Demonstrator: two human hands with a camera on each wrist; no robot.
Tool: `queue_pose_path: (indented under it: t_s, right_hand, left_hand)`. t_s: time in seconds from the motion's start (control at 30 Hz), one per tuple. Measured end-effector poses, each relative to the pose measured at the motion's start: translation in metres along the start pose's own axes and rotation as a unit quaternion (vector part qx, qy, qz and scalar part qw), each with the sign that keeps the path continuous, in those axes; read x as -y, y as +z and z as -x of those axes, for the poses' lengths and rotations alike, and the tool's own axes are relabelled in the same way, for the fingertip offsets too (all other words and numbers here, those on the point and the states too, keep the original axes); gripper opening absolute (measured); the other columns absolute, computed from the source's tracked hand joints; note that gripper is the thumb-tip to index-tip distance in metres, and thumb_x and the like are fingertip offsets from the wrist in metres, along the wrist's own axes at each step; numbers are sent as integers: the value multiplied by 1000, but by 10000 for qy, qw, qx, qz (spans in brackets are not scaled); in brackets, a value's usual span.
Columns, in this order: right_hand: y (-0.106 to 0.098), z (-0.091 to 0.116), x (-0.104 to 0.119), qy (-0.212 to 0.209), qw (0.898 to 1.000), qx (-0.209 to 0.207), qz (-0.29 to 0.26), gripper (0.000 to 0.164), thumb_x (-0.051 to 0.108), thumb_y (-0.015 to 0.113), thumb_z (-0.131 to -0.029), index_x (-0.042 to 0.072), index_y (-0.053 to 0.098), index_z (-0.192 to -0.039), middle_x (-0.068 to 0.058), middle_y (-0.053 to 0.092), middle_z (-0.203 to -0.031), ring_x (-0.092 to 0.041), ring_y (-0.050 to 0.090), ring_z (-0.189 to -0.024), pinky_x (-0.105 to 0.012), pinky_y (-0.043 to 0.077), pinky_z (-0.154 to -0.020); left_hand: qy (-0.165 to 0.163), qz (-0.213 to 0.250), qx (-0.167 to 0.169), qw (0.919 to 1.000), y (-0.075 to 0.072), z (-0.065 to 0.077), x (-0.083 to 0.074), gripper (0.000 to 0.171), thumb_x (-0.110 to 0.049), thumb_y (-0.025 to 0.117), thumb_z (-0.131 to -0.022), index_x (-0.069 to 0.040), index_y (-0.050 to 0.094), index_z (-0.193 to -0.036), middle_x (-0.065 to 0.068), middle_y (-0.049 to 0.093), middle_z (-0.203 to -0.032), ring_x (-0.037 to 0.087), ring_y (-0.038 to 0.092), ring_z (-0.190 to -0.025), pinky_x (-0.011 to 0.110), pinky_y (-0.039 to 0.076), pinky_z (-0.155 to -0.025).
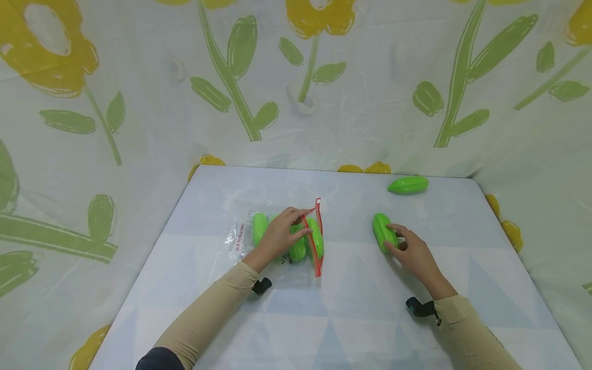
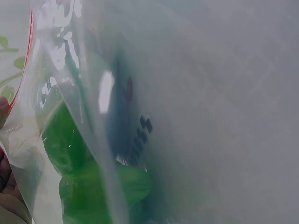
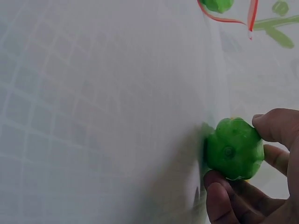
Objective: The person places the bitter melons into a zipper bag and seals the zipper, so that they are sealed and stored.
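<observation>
At the table, the right hand grips a green piece, well right of the bag; the left hand pinches the bag's red-edged mouth. If that pinch loosens, the mouth may collapse. If the bag tilts, pieces inside may spill. If the held piece slips, it may roll.

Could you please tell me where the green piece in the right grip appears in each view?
Head: the green piece is right of centre, held by the right grip.
Left wrist: not in it.
Right wrist: lower right, seen end-on.
Shared landmark: the red-edged bag, near centre in head, along the left in left wrist, top right in right wrist.
</observation>
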State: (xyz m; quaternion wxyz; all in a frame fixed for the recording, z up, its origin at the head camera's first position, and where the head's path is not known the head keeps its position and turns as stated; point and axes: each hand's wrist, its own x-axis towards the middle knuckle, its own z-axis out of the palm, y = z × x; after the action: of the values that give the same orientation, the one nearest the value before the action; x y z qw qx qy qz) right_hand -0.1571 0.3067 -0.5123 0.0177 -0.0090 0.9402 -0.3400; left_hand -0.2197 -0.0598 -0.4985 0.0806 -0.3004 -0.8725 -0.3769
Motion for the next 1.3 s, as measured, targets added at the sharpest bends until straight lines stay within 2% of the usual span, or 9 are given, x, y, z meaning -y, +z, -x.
queue_pose_path:
  t_s: [0.6, 0.9, 1.3]
  right_hand:
    - [4, -1, -1, -193, 9998, -105, -32, 57, 26, 68, -98, 6, 49, -148, -27, 56, -135, -26, 63, -88, -32, 51, -60]
    - [7, 0, -3, -266, 9992, -299, -23, 54, 23, 69, -98, 6, 52, -146, -25, 59, -133, -23, 62, -82, -31, 50, -57]
    - [7, 1, -1, -261, 9988, -415, -71, 53, 24, 68, -99, 8, 52, -147, -24, 60, -133, -23, 61, -82, -31, 49, -60]
  left_hand:
    - [-203, 8, 108, 9997, 0, 1, 0, 50, -27, 77, -93, -11, 62, -139, 2, 63, -120, 16, 64, -105, 30, 56, -93]
    - [-163, 28, 118, 9998, 0, 1, 0, 50, -26, 77, -93, -11, 62, -139, 6, 64, -122, 17, 65, -106, 32, 57, -93]
    - [-121, 76, 120, 9998, -1, 1, -1, 51, -27, 76, -93, -10, 62, -139, 10, 64, -123, 19, 64, -106, 33, 57, -93]
